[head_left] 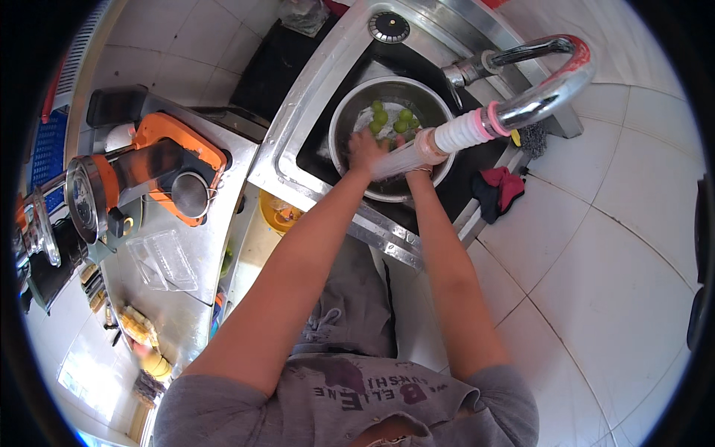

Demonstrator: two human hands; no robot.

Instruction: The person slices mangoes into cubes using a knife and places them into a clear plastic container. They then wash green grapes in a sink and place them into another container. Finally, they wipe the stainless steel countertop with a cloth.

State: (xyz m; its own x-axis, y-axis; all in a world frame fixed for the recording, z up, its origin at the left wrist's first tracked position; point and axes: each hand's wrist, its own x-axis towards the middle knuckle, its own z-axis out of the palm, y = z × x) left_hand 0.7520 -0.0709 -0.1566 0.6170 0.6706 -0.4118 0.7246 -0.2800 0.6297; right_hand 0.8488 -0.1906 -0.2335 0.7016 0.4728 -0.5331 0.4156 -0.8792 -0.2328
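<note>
A round stainless steel basin (342, 106) stands in the sink, holding several round green fruits (380, 117), perhaps grapes, in water. My left hand (366, 150) reaches over its near rim into the basin, fingertips close to the fruits. Whether it holds any is hard to see. My right hand (418, 167) is in the basin too, mostly hidden behind the water stream and the tap's end. Water (394, 162) pours between my hands from the white ribbed hose (461, 133) on the chrome tap (550, 84).
A drain strainer (389, 27) sits at the sink's far corner. Right of the sink hang a red and black cloth (500, 190) and a steel scourer (533, 139). Leftward, the steel counter (223, 195) bears a clear plastic box (163, 261), a mesh strainer (190, 194) and an orange-framed appliance (167, 125).
</note>
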